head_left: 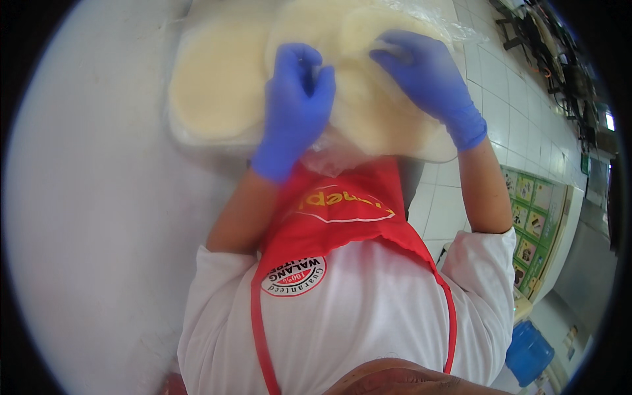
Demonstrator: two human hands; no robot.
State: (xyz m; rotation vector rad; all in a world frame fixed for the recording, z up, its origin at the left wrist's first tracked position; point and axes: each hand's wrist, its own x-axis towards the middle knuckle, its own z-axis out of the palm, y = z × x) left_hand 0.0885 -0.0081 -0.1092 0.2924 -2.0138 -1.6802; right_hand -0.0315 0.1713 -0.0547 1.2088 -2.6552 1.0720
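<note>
1. While both gloved hands were held apart above the tray [197,139], several pale flat rounds [217,82] were spread across it, at the upper middle of the view.
2. The left hand [297,108] was placed over the middle rounds, its fingers curled toward the thumb; whether anything was pinched there could not be told.
3. The right hand [424,72] was held over the right-hand rounds, thumb and fingertips drawn near each other; its grip, too, was left unclear by blur.
4. Clear plastic film [336,155] was bunched at the tray's near edge, beside the red apron [349,191].
5. Laying out was judged well advanced, since rounds were already overlapped; what was left could not be determined.
</note>
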